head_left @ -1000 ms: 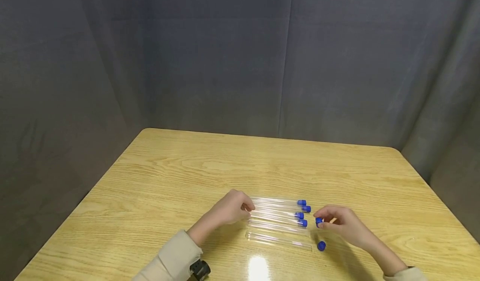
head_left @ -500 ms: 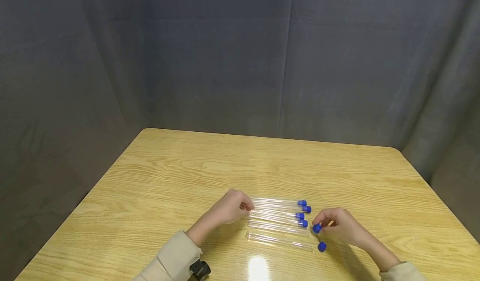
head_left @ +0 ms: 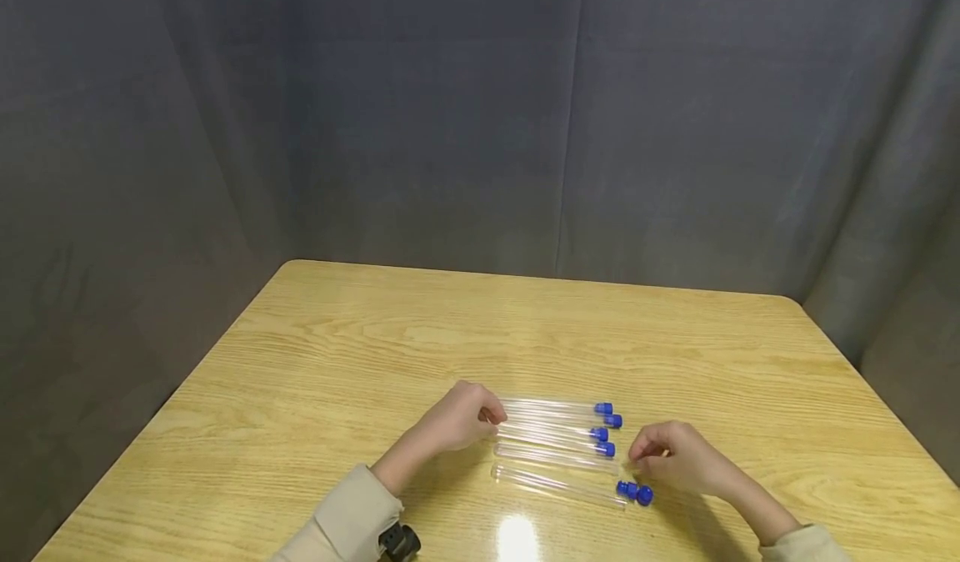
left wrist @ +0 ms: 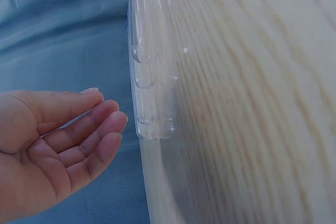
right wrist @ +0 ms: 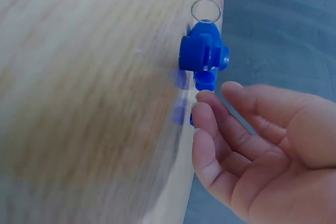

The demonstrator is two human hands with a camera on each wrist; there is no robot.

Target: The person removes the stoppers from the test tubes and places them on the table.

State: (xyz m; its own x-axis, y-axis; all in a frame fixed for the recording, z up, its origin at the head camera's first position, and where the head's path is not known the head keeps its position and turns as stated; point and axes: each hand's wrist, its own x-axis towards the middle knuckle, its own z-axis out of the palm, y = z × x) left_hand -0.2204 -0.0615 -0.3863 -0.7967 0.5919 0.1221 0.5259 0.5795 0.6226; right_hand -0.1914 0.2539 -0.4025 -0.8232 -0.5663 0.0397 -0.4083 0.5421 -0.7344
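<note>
Grey curtains back our wooden table (head_left: 360,337). Near its front edge, our left hand (head_left: 453,418) rests relaxed and empty beside unlabelled clear tubes (head_left: 551,433). Our right hand (head_left: 678,460) hangs loosely curled, empty, above two loose blue caps (head_left: 635,491).

Glossy wooden table (head_left: 375,353), clear tubes (head_left: 551,445)

Wooden table (head_left: 525,328), grey curtain (head_left: 450,112).

Left hand (head_left: 457,418) is resting near the desk's front edge, fingers loosely curled, holding nothing; right hand (head_left: 678,460) is hovering toward the front right, fingers relaxed, palm empty
</note>
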